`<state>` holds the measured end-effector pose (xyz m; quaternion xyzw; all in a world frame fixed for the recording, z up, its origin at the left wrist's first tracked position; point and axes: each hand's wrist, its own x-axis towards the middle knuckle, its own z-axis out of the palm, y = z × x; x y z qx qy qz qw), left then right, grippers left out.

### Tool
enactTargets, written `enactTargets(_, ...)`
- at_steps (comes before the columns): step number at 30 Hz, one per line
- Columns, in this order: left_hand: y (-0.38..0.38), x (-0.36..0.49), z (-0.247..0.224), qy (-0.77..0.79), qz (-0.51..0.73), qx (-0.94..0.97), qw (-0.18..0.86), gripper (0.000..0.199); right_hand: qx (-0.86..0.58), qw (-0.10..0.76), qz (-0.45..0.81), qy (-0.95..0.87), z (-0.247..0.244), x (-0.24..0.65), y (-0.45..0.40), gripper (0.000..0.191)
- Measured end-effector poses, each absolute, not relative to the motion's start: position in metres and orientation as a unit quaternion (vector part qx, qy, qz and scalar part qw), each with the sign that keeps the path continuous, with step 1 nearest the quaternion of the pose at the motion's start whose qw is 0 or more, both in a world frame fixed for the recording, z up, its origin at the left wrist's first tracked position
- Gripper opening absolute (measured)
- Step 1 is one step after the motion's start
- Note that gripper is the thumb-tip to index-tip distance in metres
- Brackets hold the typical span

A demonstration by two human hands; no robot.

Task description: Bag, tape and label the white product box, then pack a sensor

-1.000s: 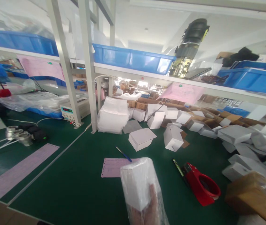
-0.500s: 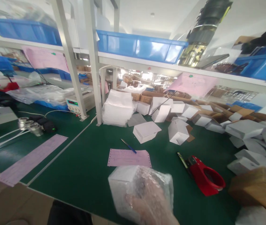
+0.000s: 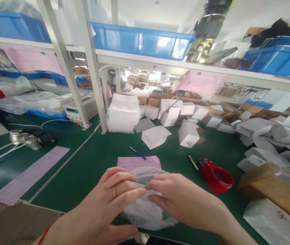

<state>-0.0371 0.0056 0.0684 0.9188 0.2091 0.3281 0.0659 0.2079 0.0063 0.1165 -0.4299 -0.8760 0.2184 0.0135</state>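
A white box in a clear bubble-wrap bag [image 3: 147,214] is low in the centre, close to the table's front edge. The bag's plastic is crumpled, and much of the box is covered by my hands. Over the left of the bag lies my left hand [image 3: 116,197], with a ring on one finger; its fingers bend onto the bag's top and its thumb is lower down. My right hand [image 3: 177,194] grips the bag's top from the right, fingertips close to those of my left. Behind the bag, a pink paper slip [image 3: 139,162] is partly covered, with a blue pen [image 3: 137,153] on it.
To the right are a red tape dispenser [image 3: 218,178], a brown carton [image 3: 275,183] and a wrapped white box [image 3: 275,217]. White boxes [image 3: 156,136] and a stack of white foam sheets [image 3: 123,114] stand behind. Blue bins [image 3: 142,42] rest on the overhead shelf.
The bagged box has turned and moved slightly down. My left hand has come into view onto it, and my right hand has shifted to the bag's top. The view has shifted slightly.
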Motion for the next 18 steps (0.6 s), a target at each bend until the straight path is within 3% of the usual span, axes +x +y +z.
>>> enactTargets(2,0.014,-0.041,0.069,0.207,0.302,0.929,0.06,0.021,-0.441,0.055,0.248,-0.861,0.134,0.225,-0.002,0.012)
enactTargets(4,0.021,-0.045,0.067,0.191,0.288,0.936,0.063,0.005,-0.422,0.062,0.274,-0.862,0.14,0.236,-0.01,0.034)
enactTargets(6,0.027,-0.049,0.068,0.172,0.277,0.943,0.07,0.017,-0.415,0.024,0.259,-0.872,0.138,0.241,-0.015,0.045)
enactTargets(9,0.035,-0.056,0.071,0.143,0.246,0.955,0.088,0.026,-0.439,-0.033,0.181,-0.88,0.132,0.243,-0.019,0.025)
enactTargets(15,0.033,-0.067,0.075,0.173,0.26,0.949,0.039,0.032,-0.451,0.09,0.123,-0.88,0.134,0.254,-0.016,0.019)
enactTargets(18,0.029,-0.066,0.074,0.183,0.254,0.949,0.029,0.026,-0.485,0.073,0.169,-0.855,0.129,0.258,-0.014,0.019)
